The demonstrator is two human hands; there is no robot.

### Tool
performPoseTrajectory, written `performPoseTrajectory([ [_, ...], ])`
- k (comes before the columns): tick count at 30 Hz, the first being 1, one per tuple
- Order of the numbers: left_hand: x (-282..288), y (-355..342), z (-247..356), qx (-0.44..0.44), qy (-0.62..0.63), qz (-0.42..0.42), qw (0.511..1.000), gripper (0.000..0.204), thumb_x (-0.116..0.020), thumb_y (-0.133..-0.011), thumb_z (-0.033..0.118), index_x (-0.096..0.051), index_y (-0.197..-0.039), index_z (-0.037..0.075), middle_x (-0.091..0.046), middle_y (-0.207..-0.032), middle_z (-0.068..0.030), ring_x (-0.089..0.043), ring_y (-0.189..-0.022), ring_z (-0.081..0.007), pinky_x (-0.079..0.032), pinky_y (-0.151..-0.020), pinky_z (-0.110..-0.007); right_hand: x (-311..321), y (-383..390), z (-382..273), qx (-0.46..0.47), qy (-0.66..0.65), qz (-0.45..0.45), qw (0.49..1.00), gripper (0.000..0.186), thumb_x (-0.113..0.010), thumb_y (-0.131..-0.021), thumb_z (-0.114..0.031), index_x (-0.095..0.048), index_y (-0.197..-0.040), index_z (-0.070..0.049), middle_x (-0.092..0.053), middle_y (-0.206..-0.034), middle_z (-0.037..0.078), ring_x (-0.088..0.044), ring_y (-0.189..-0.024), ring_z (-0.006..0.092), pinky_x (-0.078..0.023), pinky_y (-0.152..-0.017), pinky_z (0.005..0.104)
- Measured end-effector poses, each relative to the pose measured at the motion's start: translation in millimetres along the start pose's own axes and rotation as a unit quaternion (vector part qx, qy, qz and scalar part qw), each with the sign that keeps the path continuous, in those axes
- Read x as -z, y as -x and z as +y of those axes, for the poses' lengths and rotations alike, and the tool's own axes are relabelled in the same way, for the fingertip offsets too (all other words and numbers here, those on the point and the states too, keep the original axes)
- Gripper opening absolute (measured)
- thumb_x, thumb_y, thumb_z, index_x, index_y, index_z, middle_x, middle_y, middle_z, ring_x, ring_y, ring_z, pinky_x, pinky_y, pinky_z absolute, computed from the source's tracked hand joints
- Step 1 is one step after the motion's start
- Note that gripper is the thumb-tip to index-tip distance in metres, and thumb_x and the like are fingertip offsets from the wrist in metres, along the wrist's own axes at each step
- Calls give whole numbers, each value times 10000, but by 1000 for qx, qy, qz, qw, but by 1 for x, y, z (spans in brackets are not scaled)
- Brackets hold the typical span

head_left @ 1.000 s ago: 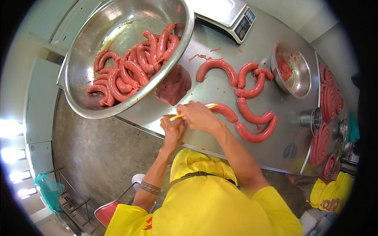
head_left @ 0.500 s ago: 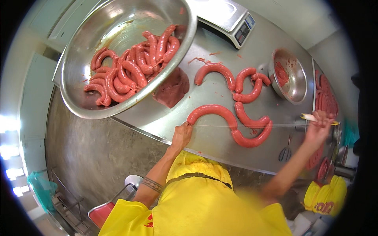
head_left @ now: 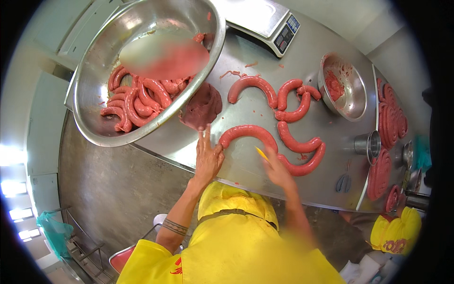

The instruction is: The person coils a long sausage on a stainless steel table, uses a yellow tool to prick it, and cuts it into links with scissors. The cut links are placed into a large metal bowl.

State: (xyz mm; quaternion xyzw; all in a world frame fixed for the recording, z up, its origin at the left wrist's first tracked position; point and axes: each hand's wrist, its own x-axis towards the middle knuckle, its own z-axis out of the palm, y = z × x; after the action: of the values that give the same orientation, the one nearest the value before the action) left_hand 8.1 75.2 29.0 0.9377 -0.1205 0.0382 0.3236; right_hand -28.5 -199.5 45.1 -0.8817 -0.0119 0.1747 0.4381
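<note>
My left hand (head_left: 208, 158) is at the near end of a long red sausage (head_left: 250, 132), its thumb side pinched on the tip. Two of its fingers stretch up toward a dark red piece of meat (head_left: 203, 106). Low over the table, beside that sausage, my right hand (head_left: 279, 173) is closed round a string spool, whose yellow tip (head_left: 260, 153) sticks out. The string itself is hard to make out now. The sausage runs on into a linked chain, with a curved link (head_left: 302, 163) and a looped link (head_left: 295, 113) farther back.
A big steel bowl (head_left: 101, 137) with many sausages stands at the left, partly blurred. Behind are a scale (head_left: 283, 38) and a smaller steel bowl (head_left: 355, 94) with ground meat. A metal cup (head_left: 362, 145), dark scissors (head_left: 343, 182) and coiled sausages (head_left: 388, 125) lie right.
My right hand has swung in from the far right to beside the left hand, bringing the spool. The taut string no longer shows. Two left fingers have stretched out.
</note>
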Motion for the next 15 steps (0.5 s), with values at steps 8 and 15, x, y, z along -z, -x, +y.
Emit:
performPoseTrajectory([
  [8, -5, 5, -38, 112, 264, 49, 957, 160, -504, -990, 162, -606, -1023, 42, -555, -958, -137, -464, -933, -295, -381, -862, -413, 9, -72, -150, 366, -139, -148, 908, 217, -593, -1000, -182, -572, -1158, -35, -663, -891, 163, -673, -839, 342, -504, -740, 436],
  [15, -43, 12, -6, 111, 219, -102, 964, 252, -467, -994, 163, -611, -871, -2, -641, -890, -170, -668, -665, -316, -563, -618, -403, 14, -6, -79, 193, -95, 56, 975, 168, -571, -1019, -144, -603, -1128, -20, -654, -982, 91, -604, -861, 188, -503, -833, 308],
])
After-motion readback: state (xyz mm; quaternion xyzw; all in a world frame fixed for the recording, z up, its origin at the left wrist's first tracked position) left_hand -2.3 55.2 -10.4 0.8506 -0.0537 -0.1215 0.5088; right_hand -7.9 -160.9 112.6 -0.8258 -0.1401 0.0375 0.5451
